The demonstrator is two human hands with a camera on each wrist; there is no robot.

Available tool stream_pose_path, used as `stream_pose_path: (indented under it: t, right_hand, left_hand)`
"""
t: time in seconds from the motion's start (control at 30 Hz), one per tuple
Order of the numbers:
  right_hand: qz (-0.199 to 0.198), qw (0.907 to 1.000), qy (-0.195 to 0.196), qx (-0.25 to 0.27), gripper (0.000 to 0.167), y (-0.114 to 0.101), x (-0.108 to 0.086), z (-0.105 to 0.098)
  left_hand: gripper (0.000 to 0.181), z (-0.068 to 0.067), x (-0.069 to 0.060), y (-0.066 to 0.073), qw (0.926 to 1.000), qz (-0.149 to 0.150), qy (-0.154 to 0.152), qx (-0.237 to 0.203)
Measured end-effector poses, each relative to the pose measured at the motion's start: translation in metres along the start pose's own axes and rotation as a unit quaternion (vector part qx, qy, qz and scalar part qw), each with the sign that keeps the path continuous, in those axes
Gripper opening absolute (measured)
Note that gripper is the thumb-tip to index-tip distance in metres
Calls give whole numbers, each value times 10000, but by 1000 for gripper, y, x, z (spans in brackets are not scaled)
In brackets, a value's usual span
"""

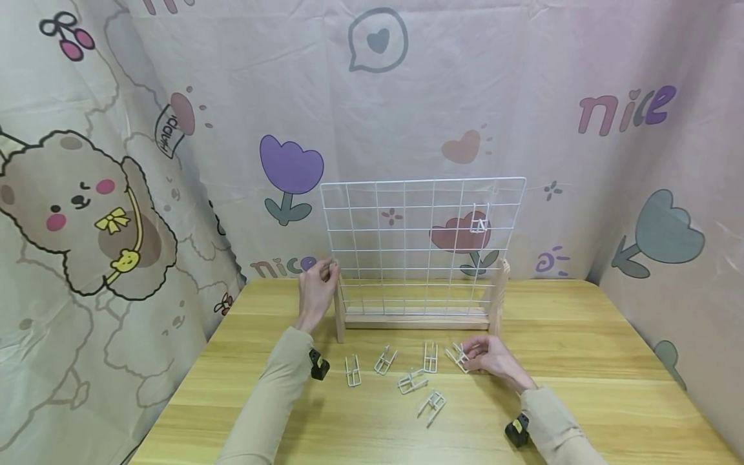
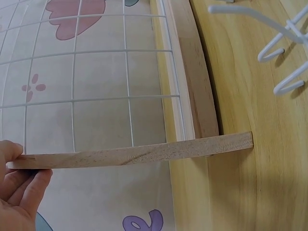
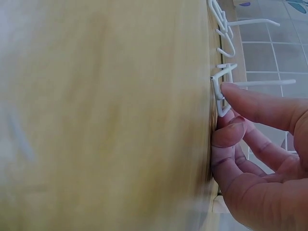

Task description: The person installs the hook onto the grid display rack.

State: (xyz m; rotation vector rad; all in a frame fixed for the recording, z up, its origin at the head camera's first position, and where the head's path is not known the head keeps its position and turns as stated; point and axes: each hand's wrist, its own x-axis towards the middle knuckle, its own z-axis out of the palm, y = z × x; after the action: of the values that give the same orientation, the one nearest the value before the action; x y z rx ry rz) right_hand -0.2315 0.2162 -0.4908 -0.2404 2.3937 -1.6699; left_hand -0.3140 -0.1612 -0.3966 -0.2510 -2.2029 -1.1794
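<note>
Bear-print cloth (image 1: 87,213): head only | left hand (image 2: 21,195) pinches post (image 2: 139,153): head, left wrist

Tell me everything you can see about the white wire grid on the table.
The grid is a wide rectangle of thin white wires, probably coated metal, crossing in rows and columns. It stands up in a pale wooden stand, its lower part between two side posts. One white hook hangs on its upper right area. The left hand pinches the left post near its top; whether it also touches the wire is unclear.
</note>
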Motion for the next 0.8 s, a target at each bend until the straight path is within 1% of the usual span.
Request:
stream_pose_path:
  t: [0.1, 0.17, 0.5, 0.8]
  right_hand:
    - [43, 10000, 15, -32, 41, 0, 1, 0]
    - [24, 10000, -1, -20, 39, 8, 4, -1]
    - [-137, 9998, -168, -24, 29, 7, 4, -2]
    - [-103, 9997, -133, -176, 27, 8, 4, -2]
  left_hand:
    - [28, 0, 1, 0, 10000, -2, -1, -13]
    - [29, 0, 1, 0, 10000, -34, -23, -24]
    - [29, 0, 1, 2, 10000, -34, -12, -12]
    - [29, 0, 0, 1, 10000, -19, 10, 17]
